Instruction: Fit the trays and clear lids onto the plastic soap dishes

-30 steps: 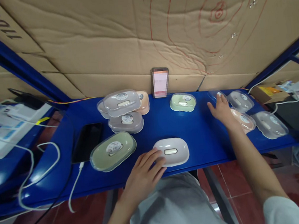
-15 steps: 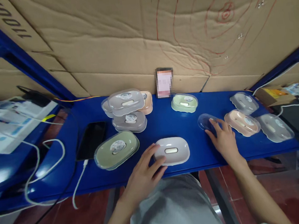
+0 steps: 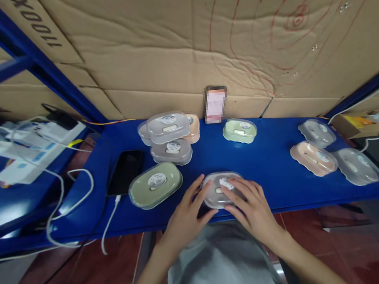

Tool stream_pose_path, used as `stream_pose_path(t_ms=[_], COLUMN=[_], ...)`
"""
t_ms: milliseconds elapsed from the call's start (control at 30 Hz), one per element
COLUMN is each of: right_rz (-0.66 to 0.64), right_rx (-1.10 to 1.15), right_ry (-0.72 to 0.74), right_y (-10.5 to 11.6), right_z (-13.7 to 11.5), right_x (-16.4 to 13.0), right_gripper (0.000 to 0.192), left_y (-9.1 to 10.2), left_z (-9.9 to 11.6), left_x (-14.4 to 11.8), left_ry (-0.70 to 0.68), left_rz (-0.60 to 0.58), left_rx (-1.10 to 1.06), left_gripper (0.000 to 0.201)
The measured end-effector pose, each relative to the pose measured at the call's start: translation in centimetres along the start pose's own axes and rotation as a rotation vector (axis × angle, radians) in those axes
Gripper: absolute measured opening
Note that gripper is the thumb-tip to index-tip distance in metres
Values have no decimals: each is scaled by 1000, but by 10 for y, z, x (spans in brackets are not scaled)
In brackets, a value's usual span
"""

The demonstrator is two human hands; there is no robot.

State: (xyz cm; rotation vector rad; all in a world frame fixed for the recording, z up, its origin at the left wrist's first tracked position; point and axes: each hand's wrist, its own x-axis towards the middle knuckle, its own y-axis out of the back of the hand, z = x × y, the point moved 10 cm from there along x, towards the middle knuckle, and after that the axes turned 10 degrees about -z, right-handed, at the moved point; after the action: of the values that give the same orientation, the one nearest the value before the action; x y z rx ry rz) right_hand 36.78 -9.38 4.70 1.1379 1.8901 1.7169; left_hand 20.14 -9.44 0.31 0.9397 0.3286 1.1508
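A grey-white oval soap dish (image 3: 222, 202) lies near the table's front edge, and a clear lid (image 3: 225, 177) with a white label covers it. My left hand (image 3: 190, 204) grips the left side, fingertips on the rim and thumb at the front. From the right, my right hand (image 3: 250, 198) has its fingers over the lid and its thumb at the front edge. Whether the lid is seated all round cannot be made out. To the left lies a green lidded soap dish (image 3: 144, 192), tilted at an angle to the table edge.
Grey lidded dishes (image 3: 172, 152) and a peach one (image 3: 194, 135) are grouped at back left. A green dish (image 3: 234, 134) stands behind; a peach dish (image 3: 308, 159) and grey ones (image 3: 356, 166) sit right. A black phone (image 3: 125, 172), white cable (image 3: 109, 228) and propped phone (image 3: 215, 106) are also there.
My right hand has brought the clear lid from the right side of the table onto the grey-white dish. My left hand has stayed at the dish. The view has shifted slightly.
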Motion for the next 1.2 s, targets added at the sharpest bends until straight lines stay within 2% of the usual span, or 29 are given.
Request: stream_pose_path(t_ms=[300, 433, 533, 667, 733, 833, 933, 1067, 1200], right_rz=[-95, -91, -77, -82, -105, -131, -181, -218, -167], right_rx=[-119, -146, -188, -268, -280, -231, -151, -107, -153], right_ry=[115, 138, 82, -76, -106, -120, -225, -318, -359], right_y=[-20, -22, -15, -1, 3, 3, -3, -8, 10], right_z=[-9, -1, 24, 73, 90, 112, 146, 191, 225], right_x=[-2, 5, 19, 44, 58, 80, 96, 103, 93], right_gripper=[48, 45, 44, 48, 52, 61, 70, 73, 71], left_y=[-2, -3, -3, -2, -2, -3, -3, 1, 14], left_z=[-12, -16, -15, -12, -14, -13, -3, 16, 31], left_x=[-2, -1, 0, 1, 2, 5, 11, 32, 61], left_ry=[51, 114, 150, 154, 162, 156, 89, -31, -103], left_rz=[-17, -10, -1, 19, 15, -6, -50, -110, -89], left_rx=[-61, -61, -18, 13, 24, 71, 139, 219, 349], left_gripper=[75, 79, 80, 71, 66, 62, 59, 56, 50])
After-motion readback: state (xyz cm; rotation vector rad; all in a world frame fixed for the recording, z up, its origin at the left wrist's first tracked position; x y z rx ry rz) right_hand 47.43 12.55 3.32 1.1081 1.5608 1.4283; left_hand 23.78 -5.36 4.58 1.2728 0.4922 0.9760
